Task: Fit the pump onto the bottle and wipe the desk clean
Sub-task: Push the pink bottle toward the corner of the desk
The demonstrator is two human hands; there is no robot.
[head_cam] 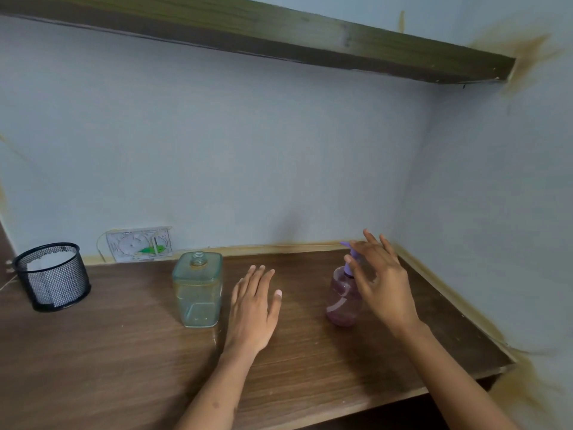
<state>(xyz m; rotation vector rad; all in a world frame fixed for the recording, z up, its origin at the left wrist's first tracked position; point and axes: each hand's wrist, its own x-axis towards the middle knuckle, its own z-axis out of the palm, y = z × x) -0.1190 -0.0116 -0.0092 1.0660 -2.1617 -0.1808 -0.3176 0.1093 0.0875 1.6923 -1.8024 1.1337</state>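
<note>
Pale blue-grey walls [248,144] meet at a corner on the right, with brownish staining at the joints. A dark wooden shelf [341,45] runs overhead. A wall plate [139,243], possibly a socket, sits low on the back wall by the brown wood-grain desk [108,352].

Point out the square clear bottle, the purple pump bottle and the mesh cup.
square clear bottle [197,293]: head view, on its front wall.
purple pump bottle [341,302]: head view, on its tinted body.
mesh cup [52,279]: head view, on its mesh side.
</note>
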